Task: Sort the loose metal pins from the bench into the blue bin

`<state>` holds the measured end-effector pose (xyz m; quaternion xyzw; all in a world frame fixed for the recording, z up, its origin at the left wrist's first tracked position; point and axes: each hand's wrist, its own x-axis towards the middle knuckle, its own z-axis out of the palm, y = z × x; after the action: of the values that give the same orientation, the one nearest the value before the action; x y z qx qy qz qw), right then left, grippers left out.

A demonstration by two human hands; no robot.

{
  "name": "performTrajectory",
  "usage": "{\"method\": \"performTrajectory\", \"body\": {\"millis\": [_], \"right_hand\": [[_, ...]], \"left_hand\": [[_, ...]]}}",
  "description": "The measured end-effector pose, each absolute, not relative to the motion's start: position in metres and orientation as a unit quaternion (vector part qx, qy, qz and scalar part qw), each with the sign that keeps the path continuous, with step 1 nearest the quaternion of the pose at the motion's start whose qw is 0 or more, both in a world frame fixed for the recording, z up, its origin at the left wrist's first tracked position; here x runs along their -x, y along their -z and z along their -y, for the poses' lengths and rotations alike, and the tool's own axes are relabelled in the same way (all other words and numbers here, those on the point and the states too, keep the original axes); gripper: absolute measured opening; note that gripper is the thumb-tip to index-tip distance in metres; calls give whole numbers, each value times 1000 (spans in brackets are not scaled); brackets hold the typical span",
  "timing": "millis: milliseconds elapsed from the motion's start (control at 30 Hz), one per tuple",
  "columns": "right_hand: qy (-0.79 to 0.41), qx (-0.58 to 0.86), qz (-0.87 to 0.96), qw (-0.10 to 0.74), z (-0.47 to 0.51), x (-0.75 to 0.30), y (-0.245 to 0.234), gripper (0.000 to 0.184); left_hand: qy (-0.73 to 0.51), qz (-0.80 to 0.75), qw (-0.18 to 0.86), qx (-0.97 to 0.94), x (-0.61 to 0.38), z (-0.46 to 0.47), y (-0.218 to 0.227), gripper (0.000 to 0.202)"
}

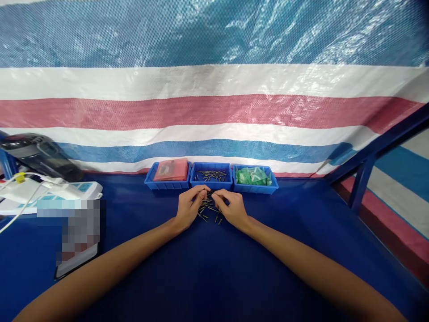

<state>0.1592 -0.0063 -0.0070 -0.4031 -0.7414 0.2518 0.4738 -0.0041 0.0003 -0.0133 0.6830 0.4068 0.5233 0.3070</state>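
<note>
My left hand [190,205] and my right hand [232,206] meet just in front of the middle blue bin [211,184]. Thumb and forefinger are pinched on each side, the fingertips almost touching. Whatever they grip is too small and too covered to make out. Beneath and between the hands lies a loose pile of thin, dark pin-like pieces [203,218] with brass-coloured parts, spread on the blue tabletop [208,273]. More such pieces [214,175] lie inside the middle bin.
A left bin [169,184] holds reddish flat packets [177,170]; a right bin [256,188] holds green packets [253,175]. At the left are a white power strip [83,190] with cables, a dark bottle [50,156] and a partly blurred phone-like object [78,261]. Striped sheeting [214,80] hangs behind.
</note>
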Motion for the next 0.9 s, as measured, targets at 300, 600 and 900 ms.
{"method": "performTrajectory", "body": {"millis": [300,600,900], "right_hand": [[-272,392,726,494,6,-161,11,25],[-213,360,769,484,1,-159,14,15],[-207,325,792,474,2,-159,15,17]], "left_hand": [[-513,-408,336,-676,3,0,10,25],[-502,-416,308,-693,3,0,10,21],[-509,-412,306,-690,4,0,12,18]]}}
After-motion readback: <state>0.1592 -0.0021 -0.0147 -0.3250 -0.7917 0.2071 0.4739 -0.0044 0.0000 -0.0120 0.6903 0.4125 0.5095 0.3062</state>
